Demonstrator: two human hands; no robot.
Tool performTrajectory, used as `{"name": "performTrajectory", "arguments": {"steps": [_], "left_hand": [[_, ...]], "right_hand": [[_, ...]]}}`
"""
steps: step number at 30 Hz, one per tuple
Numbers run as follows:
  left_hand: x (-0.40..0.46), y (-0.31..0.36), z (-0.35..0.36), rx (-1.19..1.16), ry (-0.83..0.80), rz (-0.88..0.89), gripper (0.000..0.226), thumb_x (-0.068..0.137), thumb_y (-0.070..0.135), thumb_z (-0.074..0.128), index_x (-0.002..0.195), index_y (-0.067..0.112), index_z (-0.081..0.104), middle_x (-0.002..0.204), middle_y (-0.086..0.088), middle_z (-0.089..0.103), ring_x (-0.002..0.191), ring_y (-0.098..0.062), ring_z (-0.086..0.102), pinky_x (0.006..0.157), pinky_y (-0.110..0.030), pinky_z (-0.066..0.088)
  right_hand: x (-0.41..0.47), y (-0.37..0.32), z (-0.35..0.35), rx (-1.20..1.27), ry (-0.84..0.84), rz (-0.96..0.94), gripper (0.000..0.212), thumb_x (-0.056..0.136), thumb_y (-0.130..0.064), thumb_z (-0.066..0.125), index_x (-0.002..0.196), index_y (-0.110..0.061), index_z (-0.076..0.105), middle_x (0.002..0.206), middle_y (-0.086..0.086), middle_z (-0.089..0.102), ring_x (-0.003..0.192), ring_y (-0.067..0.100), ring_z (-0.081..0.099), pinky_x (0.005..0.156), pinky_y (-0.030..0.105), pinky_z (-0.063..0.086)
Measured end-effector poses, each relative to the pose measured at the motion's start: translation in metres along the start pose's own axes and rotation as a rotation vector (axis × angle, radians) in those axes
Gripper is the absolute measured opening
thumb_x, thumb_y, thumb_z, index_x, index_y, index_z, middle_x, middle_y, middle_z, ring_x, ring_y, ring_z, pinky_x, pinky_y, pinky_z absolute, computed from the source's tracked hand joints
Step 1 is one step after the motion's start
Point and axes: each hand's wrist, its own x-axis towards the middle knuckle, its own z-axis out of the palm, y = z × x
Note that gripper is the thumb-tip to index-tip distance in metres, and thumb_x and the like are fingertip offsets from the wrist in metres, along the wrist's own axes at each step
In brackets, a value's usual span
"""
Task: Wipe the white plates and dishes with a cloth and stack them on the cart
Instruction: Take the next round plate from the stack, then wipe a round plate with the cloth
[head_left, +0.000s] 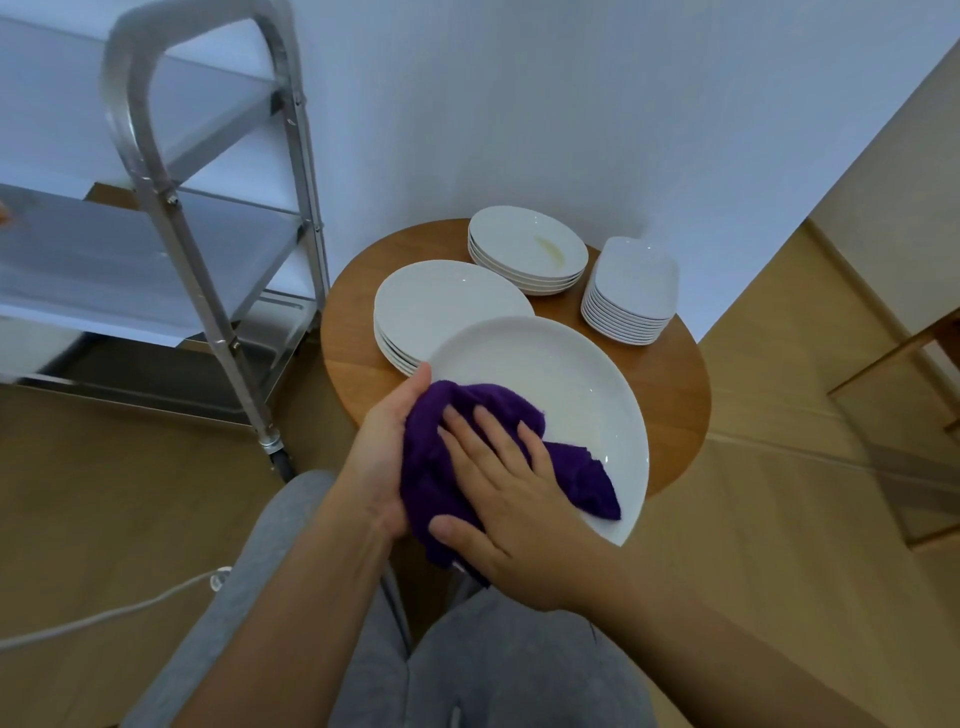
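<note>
- The right hand (511, 486) lies flat with straight fingers and presses a purple cloth (467, 457) onto a big white plate (561, 374).
- The left hand (387, 452) holds this plate by its near edge, with the thumb on the rim. Its fingers are hidden under the plate and cloth.
- The plate is held tilted above the near side of the round wooden bench (685, 395), close to the person's knees.
- The job looks like it is near the start. The cart (171, 218) stands on the left, and no plates show on its shelves.
- Lots is left to wipe: a stack of big plates (441, 306), a stack of deeper plates (524, 249) with a yellow smear on the top one, and a stack of small square dishes (631, 288).
- The stacks sit close together on the bench, so picking one up needs care.
- A white cable (104, 618) lies on the floor near the cart.
- The cart's metal frame stands between the person and the shelves.
</note>
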Motion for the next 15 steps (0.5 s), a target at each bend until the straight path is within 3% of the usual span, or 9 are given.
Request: {"name": "performTrajectory", "arguments": {"steps": [3,7,11,15], "left_hand": [[-0.002,-0.004,0.002,-0.054,-0.06,0.015,0.052,0.083,0.057,0.043,0.105,0.019,0.072,0.106,-0.01,0.071,0.095,-0.026,0.069,0.071,-0.038,0.056],[-0.003,-0.013,0.01,-0.089,-0.029,0.036,0.054,0.076,0.054,0.051,0.122,0.026,0.059,0.109,-0.01,0.07,0.097,-0.027,0.068,0.071,-0.038,0.056],[-0.004,-0.017,0.011,-0.169,-0.062,0.117,0.03,0.09,0.038,0.046,0.113,0.027,0.062,0.101,-0.009,0.072,0.089,-0.025,0.07,0.067,-0.037,0.058],[-0.006,-0.021,0.007,-0.208,-0.015,0.133,0.025,0.093,0.035,0.042,0.109,0.027,0.059,0.1,-0.008,0.072,0.088,-0.027,0.07,0.07,-0.041,0.058]], "right_hand": [[0.02,0.008,-0.005,-0.096,0.134,0.085,0.072,0.088,-0.064,0.013,0.149,-0.03,-0.003,0.159,-0.009,0.0,0.142,0.008,-0.013,0.111,0.037,-0.017],[0.037,0.022,-0.022,-0.122,0.189,0.119,0.074,0.088,-0.063,0.021,0.15,-0.027,0.005,0.159,-0.005,0.008,0.145,0.015,0.001,0.115,0.042,-0.002],[0.043,0.037,-0.033,-0.196,0.223,0.142,0.071,0.089,-0.061,0.019,0.15,-0.027,0.006,0.159,-0.004,0.01,0.145,0.017,0.003,0.112,0.038,-0.007],[0.039,0.057,-0.043,-0.317,0.189,0.206,0.067,0.09,-0.058,0.012,0.15,-0.03,0.002,0.159,-0.005,0.003,0.145,0.016,-0.004,0.11,0.035,-0.015]]}}
